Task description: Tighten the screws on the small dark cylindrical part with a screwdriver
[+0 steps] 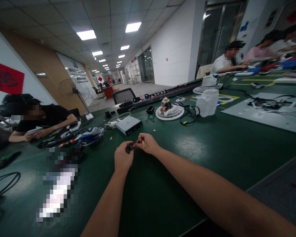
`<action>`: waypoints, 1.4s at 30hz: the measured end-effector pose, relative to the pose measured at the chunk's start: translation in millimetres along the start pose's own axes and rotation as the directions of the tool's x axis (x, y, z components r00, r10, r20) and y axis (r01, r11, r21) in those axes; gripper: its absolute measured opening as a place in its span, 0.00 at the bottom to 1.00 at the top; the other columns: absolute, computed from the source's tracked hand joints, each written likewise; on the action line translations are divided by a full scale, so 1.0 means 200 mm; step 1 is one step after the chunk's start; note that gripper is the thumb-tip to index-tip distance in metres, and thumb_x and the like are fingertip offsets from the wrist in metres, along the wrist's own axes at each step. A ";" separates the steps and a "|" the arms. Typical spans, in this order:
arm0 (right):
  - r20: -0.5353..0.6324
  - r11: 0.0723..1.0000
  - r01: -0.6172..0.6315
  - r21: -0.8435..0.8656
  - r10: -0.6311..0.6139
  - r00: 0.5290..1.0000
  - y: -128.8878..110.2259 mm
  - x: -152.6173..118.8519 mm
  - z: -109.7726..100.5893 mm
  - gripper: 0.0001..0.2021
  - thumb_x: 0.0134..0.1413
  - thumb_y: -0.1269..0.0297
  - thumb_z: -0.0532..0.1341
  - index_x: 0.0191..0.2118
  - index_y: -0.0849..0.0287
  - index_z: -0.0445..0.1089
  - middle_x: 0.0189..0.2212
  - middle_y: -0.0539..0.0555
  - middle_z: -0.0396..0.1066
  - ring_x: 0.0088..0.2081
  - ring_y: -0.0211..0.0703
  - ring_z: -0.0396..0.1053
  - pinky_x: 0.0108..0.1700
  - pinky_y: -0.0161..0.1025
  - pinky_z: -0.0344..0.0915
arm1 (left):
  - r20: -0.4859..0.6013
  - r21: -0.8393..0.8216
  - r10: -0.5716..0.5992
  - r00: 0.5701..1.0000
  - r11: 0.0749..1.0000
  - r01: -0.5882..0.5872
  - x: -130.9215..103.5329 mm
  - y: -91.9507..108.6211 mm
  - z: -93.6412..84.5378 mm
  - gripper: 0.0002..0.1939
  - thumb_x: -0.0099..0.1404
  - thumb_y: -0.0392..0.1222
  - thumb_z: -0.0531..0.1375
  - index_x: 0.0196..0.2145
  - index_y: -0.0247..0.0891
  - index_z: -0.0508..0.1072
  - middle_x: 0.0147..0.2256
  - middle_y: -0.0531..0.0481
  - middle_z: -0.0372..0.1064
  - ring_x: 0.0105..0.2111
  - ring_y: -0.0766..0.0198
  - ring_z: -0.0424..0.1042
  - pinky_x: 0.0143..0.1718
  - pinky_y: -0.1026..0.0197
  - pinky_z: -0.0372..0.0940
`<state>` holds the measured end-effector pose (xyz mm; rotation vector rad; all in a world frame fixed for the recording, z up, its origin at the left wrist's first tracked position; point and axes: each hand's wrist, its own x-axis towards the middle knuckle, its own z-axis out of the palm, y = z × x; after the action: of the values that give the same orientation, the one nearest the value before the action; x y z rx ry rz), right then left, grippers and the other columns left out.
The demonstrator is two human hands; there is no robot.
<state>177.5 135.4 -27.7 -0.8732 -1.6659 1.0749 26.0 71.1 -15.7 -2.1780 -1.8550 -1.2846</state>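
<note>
My left hand (122,155) is closed around a small dark round part (130,146), held between thumb and fingers just above the green table (162,184). From the right, my right hand (148,144) meets it with thumb and finger pinched together at the part's edge. What those right fingertips pinch is too small to make out. Just beyond both hands lies a grey box-shaped metal unit (129,125) with a dark front face.
Behind stand a white round fan grille with a motor (169,110), a small black box (150,109) and a white housing (207,102) with black cable. Left are a tool pile (88,136) and a co-worker (44,120). A pale panel (268,115) lies right.
</note>
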 end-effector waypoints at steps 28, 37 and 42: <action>-0.026 0.897 0.053 -0.438 -0.072 0.997 -0.07 -0.03 -0.03 0.15 0.43 0.67 0.71 0.23 0.57 0.61 0.25 0.49 0.73 0.27 0.39 0.68 0.30 0.34 0.57 | 0.035 0.042 -0.013 0.999 0.999 0.012 0.00 0.00 -0.01 0.13 0.55 0.35 0.66 0.40 0.43 0.77 0.37 0.49 0.78 0.40 0.56 0.76 0.46 0.52 0.68; -0.080 0.998 -0.009 -0.060 0.005 0.997 -0.03 0.01 0.00 0.09 0.60 0.67 0.57 0.43 0.60 0.72 0.34 0.53 0.75 0.26 0.36 0.68 0.31 0.35 0.63 | -0.029 0.041 -0.082 0.996 0.996 0.083 0.00 -0.01 0.02 0.15 0.56 0.36 0.65 0.43 0.41 0.75 0.40 0.49 0.78 0.41 0.57 0.77 0.45 0.56 0.69; -0.140 0.995 -0.067 0.070 0.076 0.987 0.02 0.06 -0.03 0.21 0.64 0.52 0.52 0.33 0.63 0.74 0.21 0.49 0.66 0.19 0.34 0.60 0.22 0.33 0.56 | -0.042 0.030 -0.162 0.986 0.986 0.163 0.01 -0.03 0.02 0.16 0.56 0.38 0.67 0.44 0.43 0.75 0.40 0.49 0.78 0.41 0.57 0.77 0.47 0.56 0.69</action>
<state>179.7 148.4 -26.9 -0.9512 -1.4835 1.0839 23.2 76.5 -21.6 -2.0063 -2.0606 -1.3011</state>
